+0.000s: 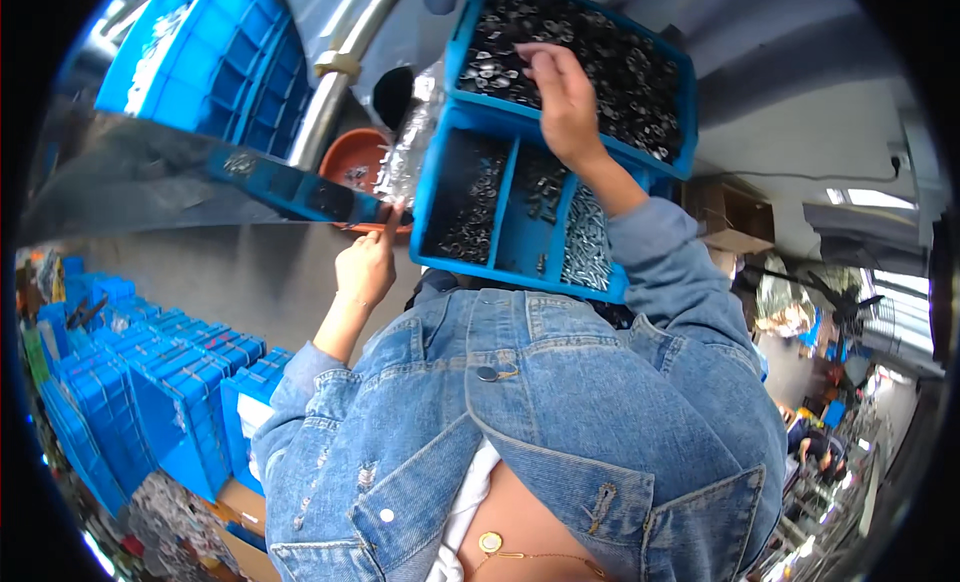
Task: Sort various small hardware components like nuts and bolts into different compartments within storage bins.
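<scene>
My right hand (566,107) is over a blue bin (688,102) heaped with small black and silver metal parts (625,77). Its fingertips are drawn together at the left part of the heap; whatever they pinch is too small to make out. Lower left, my left hand (364,269) reaches up with the index finger stretched out and the other fingers loosely bent. That fingertip is by the dark end of a long blue bar (285,187), just below a clear plastic bag (412,132). I see nothing held in the left hand.
In front of me a divided blue tray (518,207) holds dark clips (470,217), a few small fittings (545,190) and silver screws (587,244). An orange bowl (352,152) sits beside a metal post (322,112). Blue crates (170,392) stand stacked at left.
</scene>
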Tool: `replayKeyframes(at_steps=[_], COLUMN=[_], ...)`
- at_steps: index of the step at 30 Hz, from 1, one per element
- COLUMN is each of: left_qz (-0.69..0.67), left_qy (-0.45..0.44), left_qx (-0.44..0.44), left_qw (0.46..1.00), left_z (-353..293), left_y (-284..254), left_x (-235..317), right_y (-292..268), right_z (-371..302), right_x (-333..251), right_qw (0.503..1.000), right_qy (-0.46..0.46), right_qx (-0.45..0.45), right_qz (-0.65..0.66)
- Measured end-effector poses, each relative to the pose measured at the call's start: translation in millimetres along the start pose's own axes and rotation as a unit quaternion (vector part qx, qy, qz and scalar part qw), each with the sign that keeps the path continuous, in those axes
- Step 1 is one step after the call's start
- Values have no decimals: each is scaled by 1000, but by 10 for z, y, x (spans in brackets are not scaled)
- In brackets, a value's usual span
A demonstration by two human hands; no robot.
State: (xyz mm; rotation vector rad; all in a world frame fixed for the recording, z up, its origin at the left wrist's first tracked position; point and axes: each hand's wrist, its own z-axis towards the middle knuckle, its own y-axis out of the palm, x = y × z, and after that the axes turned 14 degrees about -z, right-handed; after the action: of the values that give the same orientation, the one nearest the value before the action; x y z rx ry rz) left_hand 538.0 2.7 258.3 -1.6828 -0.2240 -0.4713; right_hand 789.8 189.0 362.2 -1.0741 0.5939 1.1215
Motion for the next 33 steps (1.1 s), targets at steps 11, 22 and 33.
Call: replayKeyframes(at_steps=[11, 22, 33], left_qz=[-213, 77, -218], left_qy=[321, 207, 114], left_qx=[109, -77, -14], left_qw=[916, 972, 969], left_z=[563, 1037, 723], left_y=[-349, 220, -112], left_x=[914, 828, 817], right_y=[-1148, -858, 15], right_z=[-1661, -1661, -1081], right_x=[198, 277, 653], right_qw=[938, 913, 824], right_qy=[145, 23, 36], right_qx=[-120, -187, -365], right_qz=[-292, -362, -432])
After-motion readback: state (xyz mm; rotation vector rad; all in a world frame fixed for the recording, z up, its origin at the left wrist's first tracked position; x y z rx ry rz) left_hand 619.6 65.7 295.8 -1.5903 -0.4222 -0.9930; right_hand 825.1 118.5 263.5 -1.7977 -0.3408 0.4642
